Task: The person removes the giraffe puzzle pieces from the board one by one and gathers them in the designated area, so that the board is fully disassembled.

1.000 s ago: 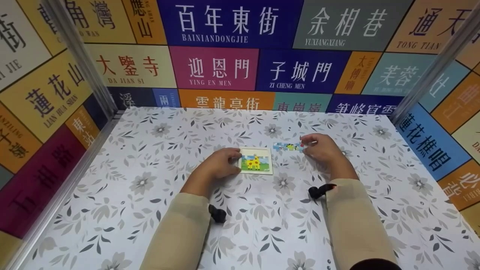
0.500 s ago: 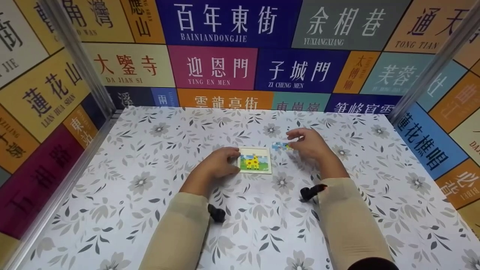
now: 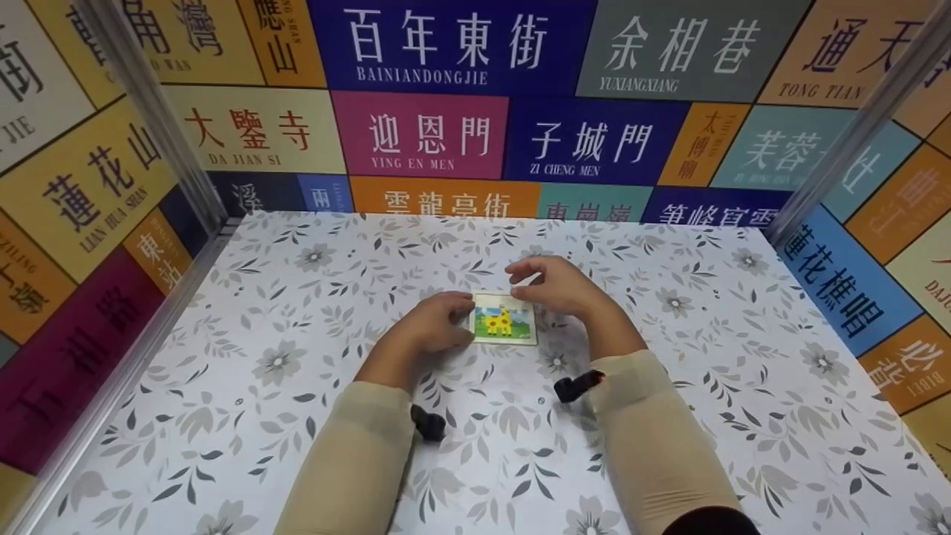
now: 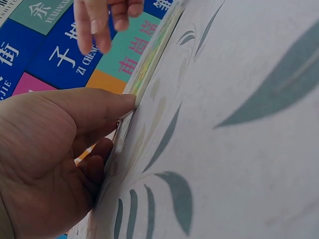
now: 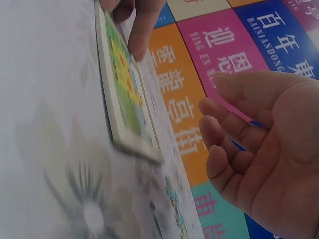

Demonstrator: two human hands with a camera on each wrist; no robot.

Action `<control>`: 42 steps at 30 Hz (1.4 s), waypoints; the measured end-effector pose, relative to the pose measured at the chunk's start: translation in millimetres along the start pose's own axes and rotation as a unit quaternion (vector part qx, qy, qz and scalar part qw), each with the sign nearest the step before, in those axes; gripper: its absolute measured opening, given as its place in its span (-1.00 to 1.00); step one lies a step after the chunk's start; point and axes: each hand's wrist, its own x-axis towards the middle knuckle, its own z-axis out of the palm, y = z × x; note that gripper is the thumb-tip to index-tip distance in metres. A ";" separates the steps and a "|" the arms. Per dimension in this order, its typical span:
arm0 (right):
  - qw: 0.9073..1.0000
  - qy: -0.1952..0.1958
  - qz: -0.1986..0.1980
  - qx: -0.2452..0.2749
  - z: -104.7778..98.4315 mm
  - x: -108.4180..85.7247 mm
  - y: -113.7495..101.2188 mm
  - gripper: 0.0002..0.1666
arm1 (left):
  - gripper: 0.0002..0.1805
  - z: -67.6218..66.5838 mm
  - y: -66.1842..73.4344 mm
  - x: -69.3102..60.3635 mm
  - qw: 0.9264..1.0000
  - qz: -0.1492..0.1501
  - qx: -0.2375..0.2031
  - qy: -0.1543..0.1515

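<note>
Left hand (image 3: 435,323), pinching our puzzle tray (image 5: 135,148) by its left edge, midway between the tabletop's (image 3: 297,461) sides. Right hand (image 3: 557,286), loosely curled, by the tray's far right corner. Only at the right wrist do we see loose pieces (image 5: 175,205).

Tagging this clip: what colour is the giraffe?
The giraffe is yellow with darker spots, clearest in the head view.

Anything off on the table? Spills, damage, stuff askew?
Nothing looks spilled or damaged. Only oddity: the giraffe puzzle has a bare strip along its far edge, and coloured bits, blurred in the right wrist view, appear to lie on the table outside it.
</note>
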 end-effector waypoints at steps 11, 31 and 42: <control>0.999 -0.026 -0.022 0.013 28.1 14.1 -17.9 -0.48 | -0.28 -1.6 -1.7 1.2 1.000 0.024 0.020 0.000; 0.997 -0.072 0.029 -0.010 47.3 19.3 0.1 -0.39 | -0.29 -0.1 0.3 -1.3 1.000 0.029 0.007 0.009; 0.996 -0.075 0.031 -0.024 52.7 19.9 -2.3 -0.44 | -0.29 0.4 -0.6 -2.3 1.000 0.012 -0.001 0.009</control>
